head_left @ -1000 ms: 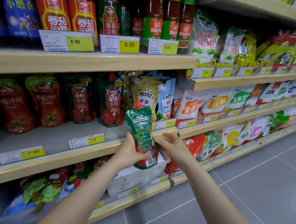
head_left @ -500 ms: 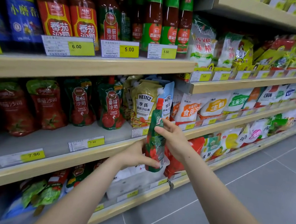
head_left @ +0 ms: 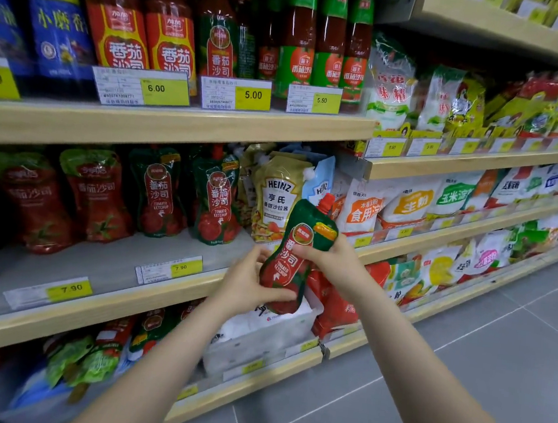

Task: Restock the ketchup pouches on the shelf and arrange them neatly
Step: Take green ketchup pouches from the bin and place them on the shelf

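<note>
A green and red ketchup pouch with a red cap is held upright, label facing me, in front of the middle shelf. My left hand grips its lower part, thumb across the bottom. My right hand grips its upper right side. On the shelf behind stand two matching dark green pouches, and further left two pouches with light green tops. The shelf front below the held pouch is bare.
Heinz pouches stand just right of the ketchup pouches. Ketchup bottles fill the shelf above. A clear bin with white packs sits on the lower shelf under my hands. Grey tiled floor lies to the right.
The pouch has turned from back and edge-on to label facing me and has risen a little. Both hands have shifted their hold on it, and the view has moved closer to the shelf.
</note>
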The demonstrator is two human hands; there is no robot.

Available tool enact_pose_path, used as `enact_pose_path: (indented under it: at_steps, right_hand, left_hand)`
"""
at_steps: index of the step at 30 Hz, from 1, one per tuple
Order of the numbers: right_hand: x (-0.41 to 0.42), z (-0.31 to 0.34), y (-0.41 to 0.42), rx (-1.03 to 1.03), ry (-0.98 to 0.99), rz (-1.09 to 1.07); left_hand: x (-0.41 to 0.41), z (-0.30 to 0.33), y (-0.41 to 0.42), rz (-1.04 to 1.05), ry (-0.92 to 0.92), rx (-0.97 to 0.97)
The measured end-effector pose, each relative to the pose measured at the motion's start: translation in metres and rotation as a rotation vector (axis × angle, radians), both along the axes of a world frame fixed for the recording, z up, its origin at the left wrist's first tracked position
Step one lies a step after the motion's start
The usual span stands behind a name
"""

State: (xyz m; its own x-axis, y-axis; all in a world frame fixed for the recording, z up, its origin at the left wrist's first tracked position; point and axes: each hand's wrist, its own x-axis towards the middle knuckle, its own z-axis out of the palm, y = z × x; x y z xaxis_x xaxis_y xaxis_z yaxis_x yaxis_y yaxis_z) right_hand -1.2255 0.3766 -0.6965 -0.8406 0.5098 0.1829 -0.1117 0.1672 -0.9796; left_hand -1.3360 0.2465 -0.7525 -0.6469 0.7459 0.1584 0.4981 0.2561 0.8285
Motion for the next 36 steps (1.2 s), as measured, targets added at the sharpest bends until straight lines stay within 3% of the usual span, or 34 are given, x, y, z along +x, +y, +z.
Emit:
enact_pose_path:
  at_steps: [3, 5, 10, 16, 18, 21, 27, 31, 36]
  right_hand:
    - [0.002, 0.005, 0.006, -0.088, 0.008, 0.178]
    - [-0.005, 0.003, -0.001, -0.120, 0.041, 0.187]
    - [-0.022, -0.012, -0.027, 0.055, -0.003, 0.029]
    - [-0.042, 0.003, -0.040, 0.130, 0.033, -0.016]
    - [-0.051, 0.017, -0.041, 0.156, 0.059, 0.005]
    - [-0.067, 0.033, -0.044, 0.181, 0.103, 0.026]
    - [-0.109, 0.027, -0.073, 0.271, 0.125, 0.114]
    - [-0.141, 0.012, -0.093, 0.271, 0.102, 0.139]
    - [-0.170, -0.012, -0.100, 0.194, 0.017, 0.161]
  left_hand:
    - [-0.016, 0.006, -0.012, -0.180, -0.171, 0.004]
    - [-0.013, 0.004, -0.013, -0.185, -0.199, 0.039]
    - [-0.010, -0.003, -0.017, 0.093, -0.029, 0.163]
    - [-0.029, 0.014, -0.046, 0.066, 0.149, 0.169]
    - [-0.050, 0.023, -0.067, 0.117, 0.292, 0.180]
    - [-0.084, 0.022, -0.106, 0.243, 0.487, 0.068]
    - [-0.115, -0.007, -0.177, 0.415, 0.654, -0.252]
    - [-0.107, -0.010, -0.184, 0.473, 0.812, -0.268]
    - [-0.107, -0.008, -0.182, 0.446, 0.859, -0.230]
